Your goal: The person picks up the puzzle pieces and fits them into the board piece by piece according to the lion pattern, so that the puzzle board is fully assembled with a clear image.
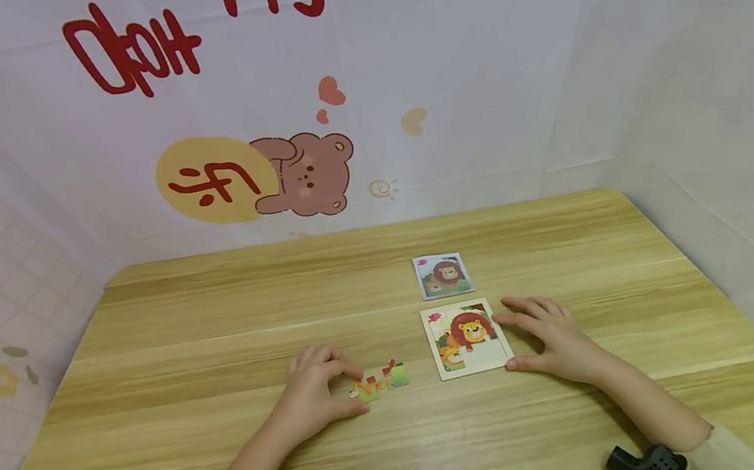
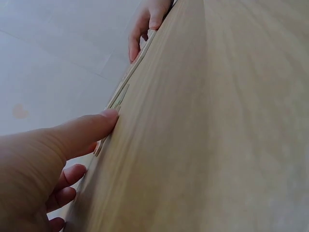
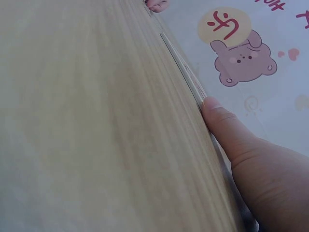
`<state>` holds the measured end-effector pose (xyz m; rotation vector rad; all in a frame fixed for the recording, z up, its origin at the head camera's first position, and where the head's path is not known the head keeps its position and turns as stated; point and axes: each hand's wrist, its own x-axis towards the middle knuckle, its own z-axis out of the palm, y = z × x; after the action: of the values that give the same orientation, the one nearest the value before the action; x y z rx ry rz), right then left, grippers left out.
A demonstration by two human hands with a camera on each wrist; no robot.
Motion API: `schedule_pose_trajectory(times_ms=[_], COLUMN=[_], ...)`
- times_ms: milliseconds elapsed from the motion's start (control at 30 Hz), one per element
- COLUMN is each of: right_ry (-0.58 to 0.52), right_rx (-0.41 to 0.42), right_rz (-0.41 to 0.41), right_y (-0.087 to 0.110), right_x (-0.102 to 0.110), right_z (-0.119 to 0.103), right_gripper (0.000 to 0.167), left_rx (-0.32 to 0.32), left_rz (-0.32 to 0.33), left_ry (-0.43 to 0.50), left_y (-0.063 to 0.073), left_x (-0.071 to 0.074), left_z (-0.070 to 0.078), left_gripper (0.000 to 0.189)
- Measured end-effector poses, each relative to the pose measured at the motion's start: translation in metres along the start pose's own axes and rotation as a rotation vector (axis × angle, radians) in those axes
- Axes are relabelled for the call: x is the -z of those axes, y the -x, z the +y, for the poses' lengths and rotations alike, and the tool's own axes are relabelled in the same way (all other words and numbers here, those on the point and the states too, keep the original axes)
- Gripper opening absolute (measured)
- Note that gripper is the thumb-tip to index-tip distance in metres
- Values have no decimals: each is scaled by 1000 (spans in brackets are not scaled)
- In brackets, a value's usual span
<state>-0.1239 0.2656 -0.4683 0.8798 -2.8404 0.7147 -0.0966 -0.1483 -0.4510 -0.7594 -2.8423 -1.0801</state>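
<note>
My left hand [image 1: 316,385] holds a puzzle piece [image 1: 367,389] with orange and green print between thumb and index finger, at its near and far edges. In the left wrist view the thumb [image 2: 96,126] lies right at the piece's edge, low over the wood. Just right of it lies a second, green piece [image 1: 396,375]. A square lion puzzle board [image 1: 481,363] lies farther right, its lower right part bare. My right hand [image 1: 552,339] rests against the board's right side, thumb at the near corner and fingers along the edge, as the thumb [image 3: 219,116] shows in the right wrist view.
A lion picture card [image 1: 444,275] lies just behind the board on the wooden table [image 1: 182,367]. A white cloth backdrop [image 1: 462,29] with a bear print rises behind the table's far edge, and cloth hangs at both sides.
</note>
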Motion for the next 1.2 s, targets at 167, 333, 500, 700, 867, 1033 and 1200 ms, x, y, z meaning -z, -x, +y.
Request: schedule_pose_trajectory(times_ms=[167,333,500,700,867,1033,1200], right_ry=[-6,-4,2,0,-2,-4,-5], right_rx=[-1,2,6,8,7,1,3], right_rz=[0,1,4,8,7,3,1], right_y=[0,0,0,0,0,0,0], right_x=[0,0,-1,-1,-1,-1,0], right_z=[-1,-1,0,1,0,1,0], right_gripper=[72,72,72,71,71,71,72], left_rx=[-3,-6,-8,-7,-29,-67,-95], left_rz=[6,12,20,37,65,83,87], left_ry=[15,31,44,59,83,105,100], left_y=[0,-1,-1,-4,-9,-18,-28], left_x=[-1,-1,1,1,-3,-12,-23], left_z=[-1,-2,0,3,7,15,25], left_gripper=[31,29,28,29,29,29,29])
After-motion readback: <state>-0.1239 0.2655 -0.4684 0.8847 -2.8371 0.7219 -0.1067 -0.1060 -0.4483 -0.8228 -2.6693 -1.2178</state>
